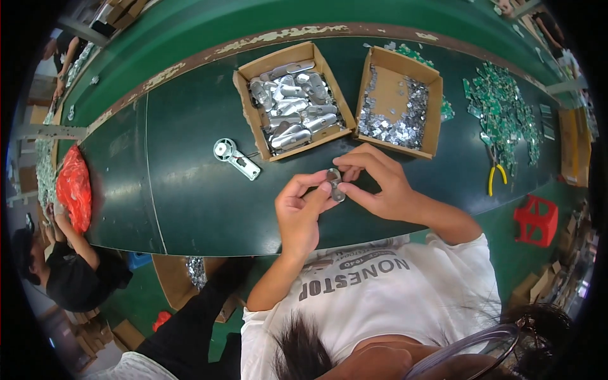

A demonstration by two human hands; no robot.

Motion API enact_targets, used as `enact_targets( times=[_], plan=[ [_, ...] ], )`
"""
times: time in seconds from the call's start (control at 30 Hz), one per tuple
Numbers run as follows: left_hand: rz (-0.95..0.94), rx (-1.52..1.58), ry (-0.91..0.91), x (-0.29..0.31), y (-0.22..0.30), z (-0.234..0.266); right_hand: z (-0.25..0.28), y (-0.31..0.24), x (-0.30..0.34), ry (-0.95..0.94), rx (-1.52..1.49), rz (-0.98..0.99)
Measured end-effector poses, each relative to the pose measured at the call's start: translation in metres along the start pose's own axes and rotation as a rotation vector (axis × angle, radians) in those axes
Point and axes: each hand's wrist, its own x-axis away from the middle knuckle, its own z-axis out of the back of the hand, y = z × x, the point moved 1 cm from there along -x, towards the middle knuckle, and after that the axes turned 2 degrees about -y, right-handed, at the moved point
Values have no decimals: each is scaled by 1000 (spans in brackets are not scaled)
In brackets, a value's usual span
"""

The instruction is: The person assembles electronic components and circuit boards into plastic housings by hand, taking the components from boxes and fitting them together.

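Observation:
Between my two hands, above the green table, I hold a small elongated metal part with a rounded shiny end. My left hand pinches it from the left with thumb and fingers. From the other side, my right hand has its thumb and fingertips closed on the same part. Fingers cover some of it. To the left of my hands lies a white part with a round wheel-like end and thin wires. Just beyond stands a cardboard box of shiny metal shells.
A second cardboard box holds many small metal pieces. Green circuit boards are heaped at the right, near yellow-handled pliers. A red plastic bag is at the left end, by another person. A red stool stands at the right.

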Motion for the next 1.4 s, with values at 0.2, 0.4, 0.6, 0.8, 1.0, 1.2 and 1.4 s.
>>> enact_targets(
  times=[0.2, 0.4, 0.6, 0.8, 1.0, 1.2, 1.4],
  plan=[
    [-5, -40, -24, 7, 2, -4, -3, 11, 5, -76, -262, -246],
    [-322, -1233, 339, -1, 35, 44, 0, 10, 3, -101, -591, -531],
    [-230, -1658, 652, -31, 81, 63, -7, 6, 5, -197, -624, -594],
    [-86, -1125, 464, -25, 87, 88, -9, 7, 3, -189, -560, -589],
    [-152, -504, 158, 14, 62, 42, -15, 8, 3, -133, -612, -608],
    [-23, -465, 32, 22, 34, 10, -18, 4, -3, -196, -726, -636],
    [-33, -529, 13, 21, 24, 6, -18, 7, 4, -176, -786, -621]
  ],
)
